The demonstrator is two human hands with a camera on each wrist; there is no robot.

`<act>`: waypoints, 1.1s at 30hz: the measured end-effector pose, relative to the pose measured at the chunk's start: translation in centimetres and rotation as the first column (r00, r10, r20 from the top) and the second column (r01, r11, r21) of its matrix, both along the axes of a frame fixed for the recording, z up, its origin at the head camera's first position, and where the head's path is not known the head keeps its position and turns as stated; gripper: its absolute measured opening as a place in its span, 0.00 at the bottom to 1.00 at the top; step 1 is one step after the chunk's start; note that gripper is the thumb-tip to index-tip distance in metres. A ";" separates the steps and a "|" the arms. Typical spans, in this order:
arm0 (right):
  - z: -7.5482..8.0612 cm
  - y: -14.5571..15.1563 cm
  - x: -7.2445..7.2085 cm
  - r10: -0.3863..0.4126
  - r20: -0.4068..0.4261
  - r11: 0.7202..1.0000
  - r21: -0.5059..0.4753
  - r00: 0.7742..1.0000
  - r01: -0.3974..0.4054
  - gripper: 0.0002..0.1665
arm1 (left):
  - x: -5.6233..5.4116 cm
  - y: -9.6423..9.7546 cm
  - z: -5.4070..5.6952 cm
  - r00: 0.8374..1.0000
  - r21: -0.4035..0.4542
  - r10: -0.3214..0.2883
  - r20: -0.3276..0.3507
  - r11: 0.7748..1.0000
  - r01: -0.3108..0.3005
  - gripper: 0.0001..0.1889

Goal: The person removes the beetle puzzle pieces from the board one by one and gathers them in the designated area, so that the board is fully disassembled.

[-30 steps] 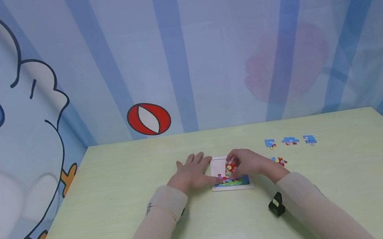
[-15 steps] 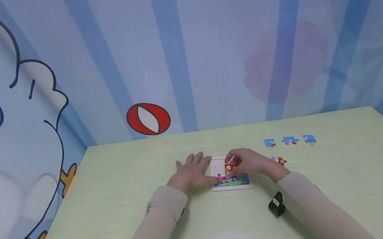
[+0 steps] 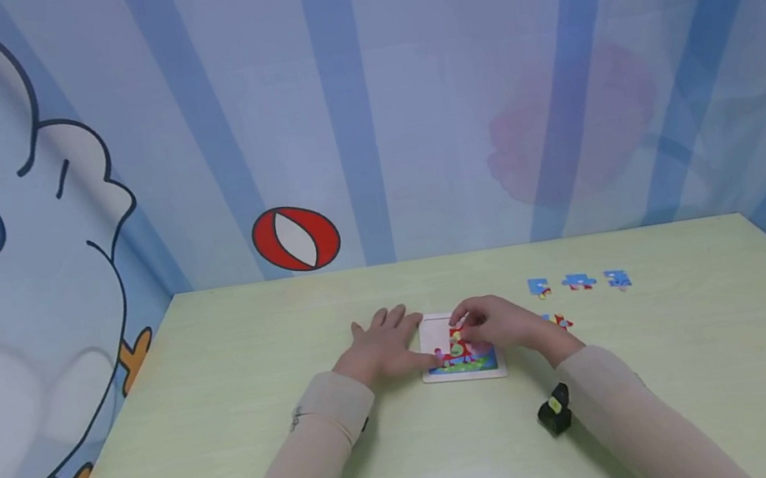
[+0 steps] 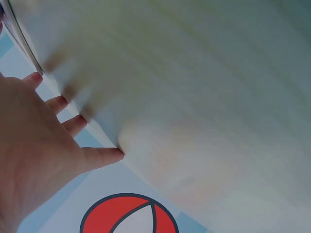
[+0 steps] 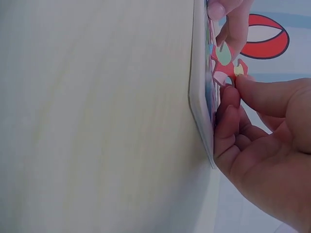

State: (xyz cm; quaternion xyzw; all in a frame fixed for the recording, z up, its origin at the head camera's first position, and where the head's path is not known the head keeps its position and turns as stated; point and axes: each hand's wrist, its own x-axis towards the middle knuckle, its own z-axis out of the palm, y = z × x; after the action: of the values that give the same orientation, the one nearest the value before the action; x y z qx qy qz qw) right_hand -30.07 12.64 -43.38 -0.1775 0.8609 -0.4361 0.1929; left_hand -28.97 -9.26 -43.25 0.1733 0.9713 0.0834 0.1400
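Note:
A small jigsaw puzzle tray [image 3: 432,330] with a pale rim lies between both hands on the table. Its near part carries fitted pieces with a green and blue scene. My right hand [image 3: 502,324] pinches a red puzzle piece [image 5: 224,54] between thumb and fingers, low over the tray and tilted in the right wrist view. The piece's near edge meets the fitted row in the head view. My left hand [image 3: 381,351] lies with fingers spread at the tray's left side, its thumb reaching over the tray's lower left part. In the left wrist view, the fingertips [image 4: 116,154] touch the tabletop.
Several loose puzzle pieces lie right of the tray: three blue ones in a row, including a middle piece [image 3: 579,281], and a red and yellow piece [image 3: 560,321] partly behind the right hand. A black wrist device [image 3: 554,412] sits by the right sleeve. A printed curtain [image 3: 405,100] hangs behind the table.
The red piece in my right hand has shifted slightly toward the fitted row, and more of its picture shows. My left hand has stayed in place.

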 end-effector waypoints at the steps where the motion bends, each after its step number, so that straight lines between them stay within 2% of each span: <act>1: 0.0 0.0 0.0 -0.001 0.008 1.000 -0.009 1.000 0.001 0.11 | 0.0 0.0 0.0 1.000 0.001 0.000 -0.001 1.000 0.000 0.43; 10: 0.0 0.0 0.0 -0.033 0.034 0.999 -0.026 0.999 0.034 0.13 | -0.1 -0.1 -0.1 1.000 0.000 -0.003 -0.010 1.000 0.003 0.43; 17: 0.5 0.3 0.1 -0.024 0.037 0.999 -0.034 0.999 0.026 0.15 | 0.2 0.0 0.1 1.000 0.011 -0.006 -0.010 1.000 0.006 0.42; 26: 2.1 1.8 0.7 0.003 -0.053 0.999 -0.035 0.999 -0.005 0.16 | 0.3 0.0 0.3 1.000 0.013 0.001 -0.013 1.000 -0.001 0.42; 33: 3.2 4.1 1.3 0.006 -0.091 1.000 -0.030 0.996 -0.009 0.17 | 0.4 0.0 0.3 1.000 0.027 0.007 -0.006 1.000 -0.006 0.43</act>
State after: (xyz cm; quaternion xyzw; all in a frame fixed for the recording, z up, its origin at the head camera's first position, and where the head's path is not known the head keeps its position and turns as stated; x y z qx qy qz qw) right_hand -28.74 16.78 -40.14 -0.2033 0.8614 -0.4398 0.1522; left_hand -28.59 -9.23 -43.00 0.1723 0.9711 0.0962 0.1344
